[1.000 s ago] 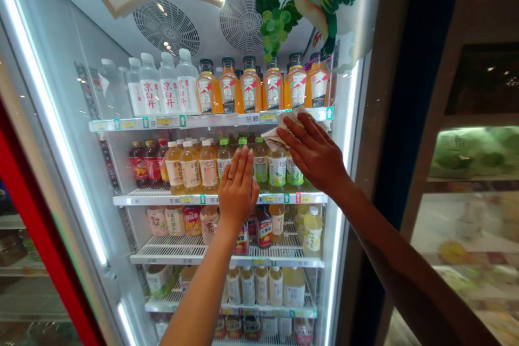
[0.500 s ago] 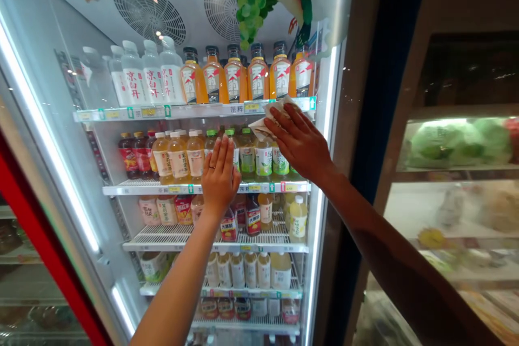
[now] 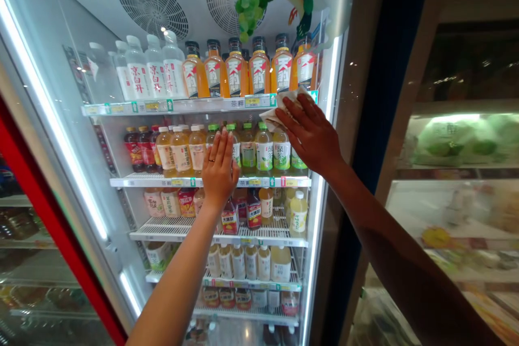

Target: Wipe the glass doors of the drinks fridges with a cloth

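Note:
My left hand (image 3: 219, 173) lies flat on the glass door of a lit drinks fridge, fingers straight and close together, a ring on one finger. It holds nothing. Higher and to the right, my right hand (image 3: 313, 138) presses a crumpled white cloth (image 3: 269, 115) against the same glass, its fingers stretched over the cloth. Part of the cloth is hidden under the palm. Behind the glass, orange bottles (image 3: 259, 73) stand on the top shelf and green-capped tea bottles (image 3: 265, 154) on the shelf below.
Green grapes (image 3: 249, 5) and part of a bird picture decorate the upper glass. A bright light strip (image 3: 52, 119) runs down the left side. At the far left is a red frame edge (image 3: 57, 238). Another shelf unit with wrapped green produce (image 3: 458, 140) stands right.
My right hand and the cloth have shifted slightly right relative to the bottles, near the door's right side. My left hand stays almost in place. The view has tilted a little.

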The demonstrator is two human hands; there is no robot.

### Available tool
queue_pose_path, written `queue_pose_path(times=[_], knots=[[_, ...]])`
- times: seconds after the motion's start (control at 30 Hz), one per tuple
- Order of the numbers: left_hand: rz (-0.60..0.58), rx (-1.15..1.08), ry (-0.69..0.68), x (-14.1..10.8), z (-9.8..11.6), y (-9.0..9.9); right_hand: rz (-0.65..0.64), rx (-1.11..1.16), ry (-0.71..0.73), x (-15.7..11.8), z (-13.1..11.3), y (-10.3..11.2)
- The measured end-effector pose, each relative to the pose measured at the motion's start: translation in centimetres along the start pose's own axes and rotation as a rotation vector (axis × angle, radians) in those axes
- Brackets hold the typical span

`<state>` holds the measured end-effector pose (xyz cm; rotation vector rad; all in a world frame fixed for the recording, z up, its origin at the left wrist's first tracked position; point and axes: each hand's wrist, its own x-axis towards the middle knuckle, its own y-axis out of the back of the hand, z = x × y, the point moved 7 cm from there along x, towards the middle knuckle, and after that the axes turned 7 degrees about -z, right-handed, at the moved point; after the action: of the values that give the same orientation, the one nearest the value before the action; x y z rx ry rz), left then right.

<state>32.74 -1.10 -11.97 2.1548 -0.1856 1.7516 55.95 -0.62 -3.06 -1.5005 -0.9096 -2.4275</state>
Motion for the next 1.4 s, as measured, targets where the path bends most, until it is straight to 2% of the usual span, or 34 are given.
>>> queue_pose_path(times=[0.13,0.27,0.43,0.57,0.7,0.83,0.97,1.03,1.1,1.23,1.4], knots=[[0.008,-0.007,-0.003,-0.1,-0.1,0.0,0.007,-0.012,-0.049,0.7,1.2,0.5],[0.020,-0.011,-0.010,-0.2,0.0,0.0,0.003,-0.003,-0.086,1.9,1.0,0.3],[0.037,-0.018,-0.026,-0.2,0.2,0.1,-0.029,-0.035,-0.029,0.1,0.3,0.5],[0.034,-0.053,-0.019,-0.3,0.1,0.0,0.005,-0.069,-0.069,-1.3,1.9,1.6],[0.042,-0.059,-0.024,-0.2,0.1,0.0,0.032,-0.073,-0.124,-0.2,2.6,1.5],[0.044,-0.077,-0.030,-0.2,0.1,0.1,0.031,-0.051,-0.120,0.6,1.0,0.8],[0.040,-0.070,-0.044,-0.2,0.2,0.1,-0.024,-0.074,-0.058,-1.4,0.1,0.5],[0.044,-0.057,-0.047,-0.2,0.2,0.1,-0.017,-0.098,-0.030,-2.6,0.7,0.9],[0.047,-0.047,-0.048,-0.2,0.3,0.1,-0.003,-0.128,-0.069,-3.2,2.1,1.4],[0.042,-0.032,-0.047,-0.3,0.4,0.1,0.029,-0.125,-0.148,-2.2,3.8,2.0],[0.066,-0.019,-0.040,-0.4,0.3,0.1,-0.007,-0.082,-0.079,-1.5,2.6,1.6]])
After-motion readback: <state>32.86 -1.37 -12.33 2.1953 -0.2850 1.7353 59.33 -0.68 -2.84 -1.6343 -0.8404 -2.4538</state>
